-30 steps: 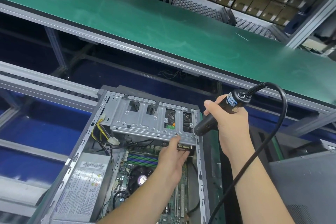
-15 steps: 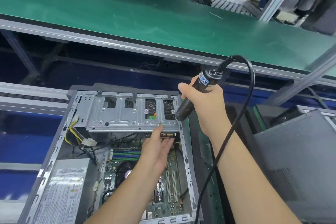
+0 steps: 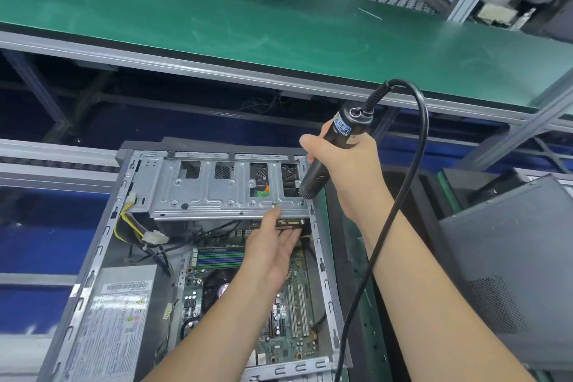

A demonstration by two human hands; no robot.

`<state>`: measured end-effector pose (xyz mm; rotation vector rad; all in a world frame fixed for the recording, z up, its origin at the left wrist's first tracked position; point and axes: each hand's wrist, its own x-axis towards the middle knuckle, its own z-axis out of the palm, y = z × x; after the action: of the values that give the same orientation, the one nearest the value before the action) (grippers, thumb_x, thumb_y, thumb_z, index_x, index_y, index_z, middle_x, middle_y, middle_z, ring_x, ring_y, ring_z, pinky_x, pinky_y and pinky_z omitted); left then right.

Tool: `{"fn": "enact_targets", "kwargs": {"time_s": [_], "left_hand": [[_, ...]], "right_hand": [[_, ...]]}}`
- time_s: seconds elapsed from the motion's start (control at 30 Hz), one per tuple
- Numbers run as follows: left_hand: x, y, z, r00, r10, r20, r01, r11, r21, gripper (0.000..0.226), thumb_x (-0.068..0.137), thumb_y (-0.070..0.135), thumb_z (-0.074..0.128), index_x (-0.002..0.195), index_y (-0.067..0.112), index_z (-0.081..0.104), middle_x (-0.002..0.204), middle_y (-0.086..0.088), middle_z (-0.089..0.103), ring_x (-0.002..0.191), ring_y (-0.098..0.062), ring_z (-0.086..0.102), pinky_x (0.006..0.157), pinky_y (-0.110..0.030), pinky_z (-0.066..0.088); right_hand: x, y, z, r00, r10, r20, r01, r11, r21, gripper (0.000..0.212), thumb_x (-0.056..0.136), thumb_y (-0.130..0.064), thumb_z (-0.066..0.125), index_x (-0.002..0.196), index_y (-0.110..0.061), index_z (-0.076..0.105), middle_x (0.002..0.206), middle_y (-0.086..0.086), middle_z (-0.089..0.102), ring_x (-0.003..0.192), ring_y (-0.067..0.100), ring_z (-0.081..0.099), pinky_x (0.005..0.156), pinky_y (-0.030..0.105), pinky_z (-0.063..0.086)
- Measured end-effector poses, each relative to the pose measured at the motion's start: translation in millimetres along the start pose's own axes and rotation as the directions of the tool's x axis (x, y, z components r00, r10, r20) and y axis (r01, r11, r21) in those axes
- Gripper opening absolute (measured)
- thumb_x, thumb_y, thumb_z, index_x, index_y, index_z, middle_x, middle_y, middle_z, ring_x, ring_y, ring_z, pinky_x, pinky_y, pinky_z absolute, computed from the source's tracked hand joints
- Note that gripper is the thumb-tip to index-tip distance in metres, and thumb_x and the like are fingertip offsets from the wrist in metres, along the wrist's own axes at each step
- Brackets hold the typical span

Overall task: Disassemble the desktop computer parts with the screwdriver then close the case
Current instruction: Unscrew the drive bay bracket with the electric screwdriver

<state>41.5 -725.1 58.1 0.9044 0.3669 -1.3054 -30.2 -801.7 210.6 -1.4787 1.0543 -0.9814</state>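
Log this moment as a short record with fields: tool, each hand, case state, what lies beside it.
tool: corded screwdriver, tip at the right corner of the drive cage
right hand: grips the screwdriver
left hand: fingers straight, under the cage's front edge
case: open, motherboard visible
beside: grey panel on the right

An open computer case (image 3: pixel 102 245) lies on its side. The right hand (image 3: pixel 350 170) grips a corded electric screwdriver (image 3: pixel 328 152), tip at the drive cage's (image 3: pixel 217 192) right corner. The left hand (image 3: pixel 269 248) touches the cage's near edge.
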Motion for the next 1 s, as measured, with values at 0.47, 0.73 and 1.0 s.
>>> {"fn": "enact_targets", "kwargs": {"time_s": [0.47,0.73,1.0], "left_hand": [[-73.5,17.8,8.6,0.819,0.563,0.110,-0.415,0.450,0.791,0.010,0.098,0.038,0.057,0.096,0.029,0.061,0.089,0.010,0.065,0.079,-0.008,0.061,0.062,-0.024,0.041],[-33.5,28.4,42.7,0.698,0.466,0.544,-0.448,-0.308,0.839,0.028,0.098,0.037,0.061,0.123,0.024,0.064,0.105,0.006,0.066,0.097,-0.020,0.062,0.086,-0.042,0.054],[-26.7,29.1,43.2,0.619,0.456,0.640,-0.559,-0.316,0.766,0.018,0.103,0.032,0.057,0.100,0.019,0.069,0.082,0.003,0.066,0.074,-0.020,0.061,0.069,-0.041,0.054]], "right_hand": [[-2.9,-19.4,-17.6,0.994,-0.105,0.018,0.101,0.983,0.152,0.022,0.075,-0.022,0.081,0.065,-0.035,0.066,0.071,0.006,0.065,0.075,0.028,0.064,0.084,0.051,0.057],[-3.4,-28.0,-29.2,0.988,-0.155,0.003,0.149,0.953,0.263,0.029,0.082,-0.013,0.079,0.067,-0.034,0.068,0.067,-0.003,0.063,0.070,0.019,0.063,0.096,0.071,0.051],[-8.3,-31.9,-37.4,0.991,-0.134,-0.020,0.134,0.954,0.268,0.032,0.084,-0.010,0.079,0.067,-0.036,0.067,0.065,-0.003,0.063,0.070,0.020,0.063,0.096,0.071,0.051]]}}
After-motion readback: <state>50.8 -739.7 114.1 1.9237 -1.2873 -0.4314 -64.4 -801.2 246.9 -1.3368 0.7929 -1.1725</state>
